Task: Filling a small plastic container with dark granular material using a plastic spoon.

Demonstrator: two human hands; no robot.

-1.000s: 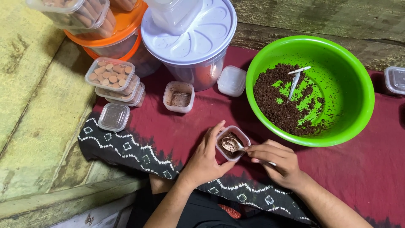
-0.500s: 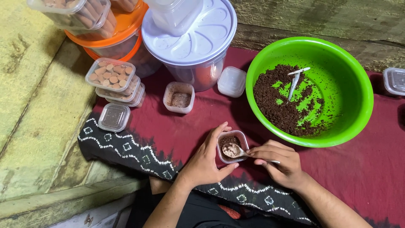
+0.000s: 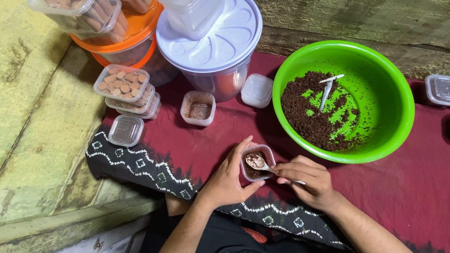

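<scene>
My left hand (image 3: 228,178) cups a small clear plastic cup (image 3: 267,152) holding dark brown crumbs, just above the maroon cloth (image 3: 206,140). My right hand (image 3: 307,180) pinches a small white plastic spoon (image 3: 259,162), whose bowl rests inside the cup on the crumbs. To the upper right a large green bowl (image 3: 389,93) holds a heap of the same dark crumbs (image 3: 307,115) and a second white spoon (image 3: 327,89).
A large clear jar with a white lid (image 3: 213,44) and an orange-lidded tub (image 3: 126,44) stand at the back. Stacked small boxes of brown rounds (image 3: 124,86), an open cup with residue (image 3: 198,108), a closed small box (image 3: 125,130) and spare lids (image 3: 257,90) lie on the cloth.
The spoon bowl shifted slightly within the cup and the cup moved a little down and left between my hands. All other objects stayed put.
</scene>
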